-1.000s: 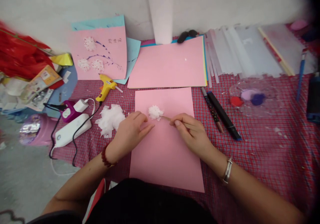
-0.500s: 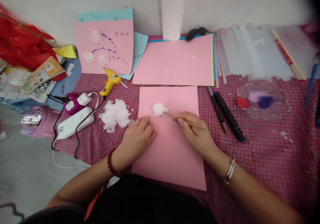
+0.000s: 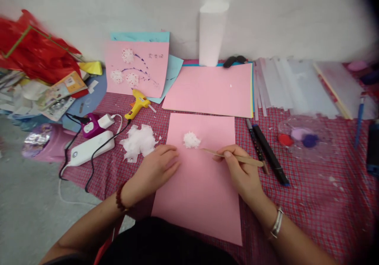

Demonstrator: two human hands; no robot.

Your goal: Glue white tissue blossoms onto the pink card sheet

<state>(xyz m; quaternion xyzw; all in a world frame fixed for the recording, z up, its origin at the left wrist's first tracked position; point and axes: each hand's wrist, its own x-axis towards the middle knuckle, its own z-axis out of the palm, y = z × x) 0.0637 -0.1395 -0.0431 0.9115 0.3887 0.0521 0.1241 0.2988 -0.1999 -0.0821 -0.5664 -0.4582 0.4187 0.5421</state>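
A pink sheet of paper (image 3: 201, 202) lies in front of me with a small fluffy white puff (image 3: 192, 139) on its upper part. My right hand (image 3: 241, 166) pinches a thin wooden craft stick (image 3: 248, 161); the stick's narrow tip points left, just below and right of the puff, apart from it. My left hand (image 3: 156, 168) rests on the left edge of the sheet, fingers stretched out, holding nothing. Beyond its fingers is a pile of torn white tissue (image 3: 139, 140) on the checked cloth.
A yellow glue gun (image 3: 139, 104), a white power strip (image 3: 91, 148) and cords lie to the left. Behind stand a finished pink flower picture (image 3: 142, 52) and stacked coloured paper (image 3: 207, 91). Markers (image 3: 271, 154) and a clear paint palette (image 3: 322, 150) are on the right.
The craft stick's tip has drawn away from the white puff, down and to the right, with my right hand. My left hand stays by the sheet's edge. The whole view has shifted slightly.
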